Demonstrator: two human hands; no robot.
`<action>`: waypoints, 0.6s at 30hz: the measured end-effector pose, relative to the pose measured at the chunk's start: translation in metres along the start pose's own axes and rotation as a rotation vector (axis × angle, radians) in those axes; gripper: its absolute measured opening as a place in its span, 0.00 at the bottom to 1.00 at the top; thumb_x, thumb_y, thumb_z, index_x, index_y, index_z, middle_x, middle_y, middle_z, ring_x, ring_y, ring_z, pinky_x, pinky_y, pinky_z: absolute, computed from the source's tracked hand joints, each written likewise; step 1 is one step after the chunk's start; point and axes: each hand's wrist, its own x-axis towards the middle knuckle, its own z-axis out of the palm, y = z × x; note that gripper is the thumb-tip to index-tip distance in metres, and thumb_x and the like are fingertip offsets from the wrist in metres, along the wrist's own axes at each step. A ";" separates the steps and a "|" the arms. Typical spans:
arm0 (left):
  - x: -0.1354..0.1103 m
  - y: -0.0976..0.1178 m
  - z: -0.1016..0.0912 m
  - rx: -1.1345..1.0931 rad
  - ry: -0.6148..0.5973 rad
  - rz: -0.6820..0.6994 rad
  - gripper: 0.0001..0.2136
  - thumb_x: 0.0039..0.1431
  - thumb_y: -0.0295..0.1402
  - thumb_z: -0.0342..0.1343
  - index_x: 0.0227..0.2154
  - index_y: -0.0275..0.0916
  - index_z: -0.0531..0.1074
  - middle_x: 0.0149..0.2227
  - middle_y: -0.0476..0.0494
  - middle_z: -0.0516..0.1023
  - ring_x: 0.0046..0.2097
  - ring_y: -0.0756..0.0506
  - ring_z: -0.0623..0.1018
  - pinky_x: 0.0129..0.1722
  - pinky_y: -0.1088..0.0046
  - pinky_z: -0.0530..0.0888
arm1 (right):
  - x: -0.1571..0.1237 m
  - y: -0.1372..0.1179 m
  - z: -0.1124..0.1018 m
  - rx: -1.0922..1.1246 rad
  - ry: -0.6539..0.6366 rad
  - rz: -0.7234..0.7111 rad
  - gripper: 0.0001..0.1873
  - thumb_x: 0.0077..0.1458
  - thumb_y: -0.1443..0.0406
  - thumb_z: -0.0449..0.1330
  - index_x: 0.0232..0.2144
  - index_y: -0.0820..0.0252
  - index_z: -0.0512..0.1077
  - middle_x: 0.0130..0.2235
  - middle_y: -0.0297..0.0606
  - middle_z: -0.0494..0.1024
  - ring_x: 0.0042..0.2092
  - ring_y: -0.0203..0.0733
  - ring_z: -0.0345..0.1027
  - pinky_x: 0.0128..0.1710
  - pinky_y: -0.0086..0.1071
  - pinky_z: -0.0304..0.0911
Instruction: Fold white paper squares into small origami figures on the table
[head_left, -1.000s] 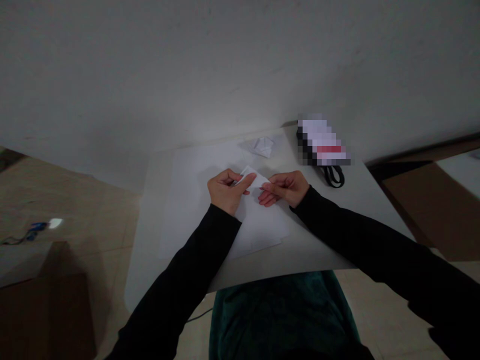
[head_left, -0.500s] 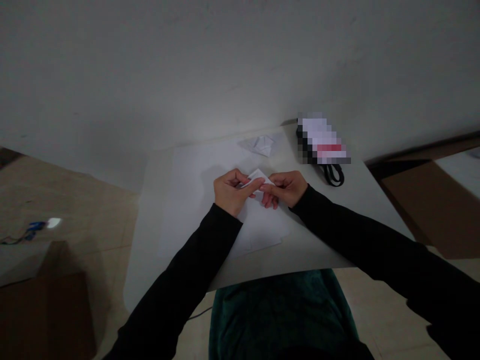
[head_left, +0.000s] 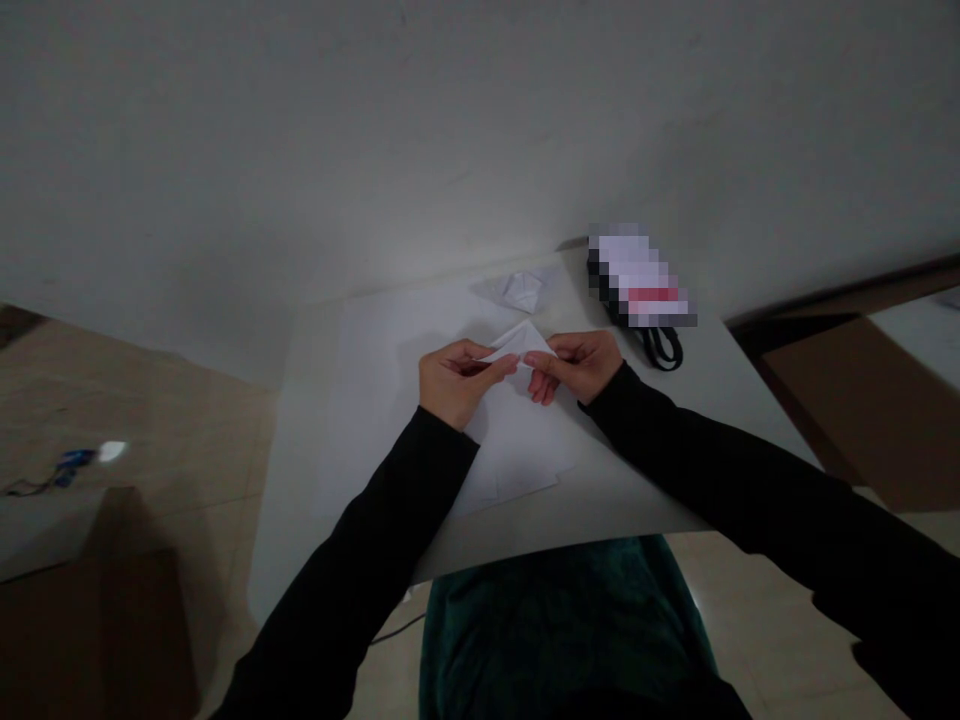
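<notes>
Above the middle of the table, a small folded white paper (head_left: 528, 338) is held between both hands, its pointed corner facing away from me. My left hand (head_left: 456, 380) pinches its left side, thumb on the near face and fingers behind. On the right side, my right hand (head_left: 579, 362) grips it with the thumb, the lower fingers curled beneath. The two thumb tips nearly meet at the paper's near edge. Beyond the hands lies another folded white paper piece (head_left: 523, 291). Under my hands, white paper sheets (head_left: 517, 440) are spread flat.
The white table (head_left: 637, 490) stands against a grey wall (head_left: 420, 130). A blurred-out item with a black strap (head_left: 663, 348) lies at its back right. Brown cardboard (head_left: 855, 400) is at the right, a brown box (head_left: 90, 630) at the lower left. Dark green cloth (head_left: 562, 630) covers my lap.
The hands have spread slightly apart, and more of the folded paper shows between them. Its pointed corner sits a little farther from me. Both hands still hold it.
</notes>
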 end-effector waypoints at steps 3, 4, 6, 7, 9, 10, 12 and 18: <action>0.001 0.001 0.000 -0.021 0.015 -0.012 0.13 0.39 0.33 0.69 0.21 0.35 0.69 0.23 0.46 0.79 0.26 0.48 0.79 0.26 0.75 0.76 | -0.001 -0.001 0.002 0.010 0.008 0.000 0.20 0.44 0.53 0.66 0.19 0.65 0.72 0.16 0.37 0.74 0.16 0.36 0.69 0.15 0.27 0.67; 0.001 0.001 0.000 -0.028 0.011 -0.018 0.14 0.39 0.33 0.69 0.21 0.36 0.68 0.22 0.47 0.78 0.26 0.48 0.79 0.25 0.76 0.75 | -0.001 -0.001 0.002 0.011 0.010 0.004 0.20 0.44 0.53 0.66 0.19 0.65 0.72 0.16 0.37 0.74 0.16 0.36 0.69 0.15 0.27 0.67; 0.003 0.000 -0.001 -0.026 -0.006 -0.013 0.15 0.38 0.32 0.70 0.22 0.36 0.67 0.21 0.50 0.76 0.24 0.50 0.78 0.23 0.78 0.73 | -0.001 -0.001 0.003 0.011 0.007 0.014 0.20 0.44 0.53 0.66 0.18 0.65 0.72 0.16 0.37 0.74 0.16 0.36 0.69 0.15 0.27 0.68; 0.004 0.000 -0.002 -0.016 -0.016 -0.003 0.15 0.37 0.31 0.70 0.23 0.37 0.67 0.22 0.51 0.76 0.23 0.52 0.76 0.22 0.79 0.71 | -0.001 -0.001 0.004 0.010 0.003 0.017 0.20 0.44 0.53 0.66 0.18 0.65 0.72 0.16 0.37 0.74 0.16 0.36 0.68 0.15 0.27 0.68; 0.004 0.000 -0.003 0.000 -0.038 0.014 0.16 0.37 0.31 0.70 0.26 0.37 0.68 0.25 0.51 0.77 0.21 0.54 0.74 0.20 0.81 0.69 | -0.001 -0.002 0.004 0.008 -0.007 0.021 0.20 0.44 0.53 0.66 0.18 0.65 0.72 0.16 0.37 0.75 0.16 0.36 0.68 0.15 0.27 0.67; 0.005 0.001 -0.003 0.003 -0.046 0.014 0.16 0.37 0.31 0.69 0.28 0.38 0.68 0.27 0.50 0.78 0.22 0.54 0.74 0.19 0.81 0.68 | -0.002 -0.002 0.005 0.007 -0.011 0.021 0.20 0.43 0.52 0.67 0.18 0.65 0.72 0.16 0.37 0.75 0.16 0.36 0.68 0.15 0.27 0.67; 0.004 0.003 -0.003 0.002 -0.061 -0.005 0.19 0.37 0.31 0.69 0.33 0.38 0.69 0.29 0.48 0.79 0.23 0.53 0.75 0.19 0.81 0.68 | -0.002 -0.003 0.005 0.007 -0.012 0.024 0.21 0.42 0.52 0.67 0.18 0.65 0.72 0.16 0.37 0.75 0.16 0.36 0.68 0.14 0.27 0.67; 0.004 0.010 -0.005 0.010 -0.120 -0.066 0.26 0.37 0.31 0.69 0.43 0.39 0.69 0.30 0.46 0.79 0.26 0.49 0.77 0.25 0.76 0.73 | -0.004 -0.002 0.007 0.037 -0.009 0.034 0.23 0.42 0.50 0.66 0.18 0.65 0.71 0.17 0.37 0.75 0.16 0.35 0.68 0.15 0.27 0.67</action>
